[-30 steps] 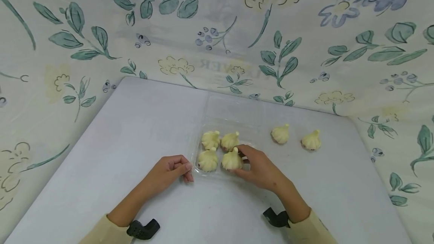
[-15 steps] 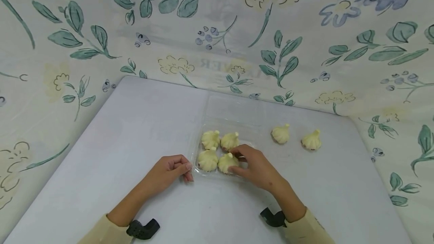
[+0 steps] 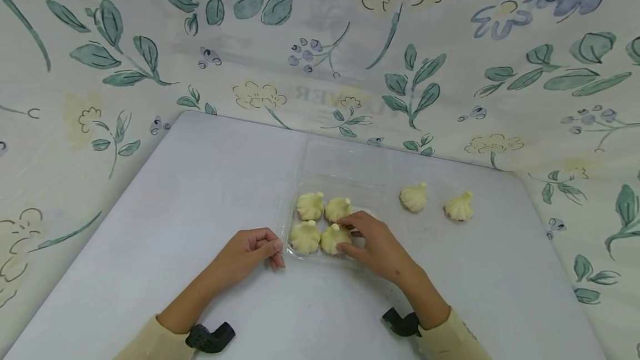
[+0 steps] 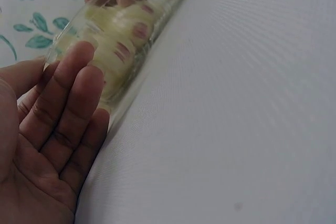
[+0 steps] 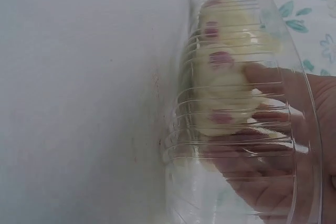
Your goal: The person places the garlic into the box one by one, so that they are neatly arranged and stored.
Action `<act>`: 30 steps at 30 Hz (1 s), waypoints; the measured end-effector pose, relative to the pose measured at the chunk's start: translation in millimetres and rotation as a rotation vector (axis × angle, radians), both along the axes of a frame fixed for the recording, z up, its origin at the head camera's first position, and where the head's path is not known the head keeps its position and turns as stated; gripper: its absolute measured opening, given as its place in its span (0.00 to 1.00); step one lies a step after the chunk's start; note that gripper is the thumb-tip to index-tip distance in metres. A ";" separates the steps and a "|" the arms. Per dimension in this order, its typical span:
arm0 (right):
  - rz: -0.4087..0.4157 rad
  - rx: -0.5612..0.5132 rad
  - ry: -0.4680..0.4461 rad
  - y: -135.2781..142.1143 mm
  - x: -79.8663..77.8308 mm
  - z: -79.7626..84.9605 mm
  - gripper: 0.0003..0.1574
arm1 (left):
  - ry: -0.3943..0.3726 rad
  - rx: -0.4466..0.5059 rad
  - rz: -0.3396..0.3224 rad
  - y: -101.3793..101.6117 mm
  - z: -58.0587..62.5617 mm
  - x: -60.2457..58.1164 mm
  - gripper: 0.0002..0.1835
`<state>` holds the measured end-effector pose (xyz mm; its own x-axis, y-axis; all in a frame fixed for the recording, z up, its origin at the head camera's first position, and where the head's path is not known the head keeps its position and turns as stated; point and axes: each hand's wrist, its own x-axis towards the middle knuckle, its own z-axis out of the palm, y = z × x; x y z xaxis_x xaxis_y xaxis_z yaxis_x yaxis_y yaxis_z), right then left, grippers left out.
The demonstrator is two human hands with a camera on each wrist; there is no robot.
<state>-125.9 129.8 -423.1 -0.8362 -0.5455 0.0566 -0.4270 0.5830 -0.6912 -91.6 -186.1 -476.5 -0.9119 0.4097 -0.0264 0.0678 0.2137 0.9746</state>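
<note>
An open clear plastic box (image 3: pixel 367 213) holds several pale garlic bulbs. My right hand (image 3: pixel 377 246) reaches into it, thumb and fingers around the front right garlic bulb (image 3: pixel 332 239). That bulb sits against the front left bulb (image 3: pixel 305 237); behind them are a back left bulb (image 3: pixel 310 206) and a back right bulb (image 3: pixel 338 209). Through the ribbed wall, the right wrist view shows my right thumb (image 5: pixel 265 80) against a bulb. At the box's left front corner my left hand (image 3: pixel 253 251) pinches the rim, its other fingers (image 4: pixel 79 95) loosely bent beside the wall.
Two more garlic bulbs, one nearer (image 3: pixel 413 198) and one farther right (image 3: pixel 459 206), lie on the white table (image 3: pixel 210 182) right of the box. The raised clear lid (image 3: pixel 342 160) lies back behind it. A floral cloth (image 3: pixel 320 43) hangs behind the table.
My right hand has moved slightly left, bringing its garlic bulb down and against the front left one, which has shifted a little. My left hand has stayed at the rim.
</note>
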 end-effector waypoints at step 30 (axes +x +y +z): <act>-0.063 0.067 0.077 16.2 8.3 20.9 0.29 | -0.012 -0.011 0.011 1.4 -0.1 -0.2 0.13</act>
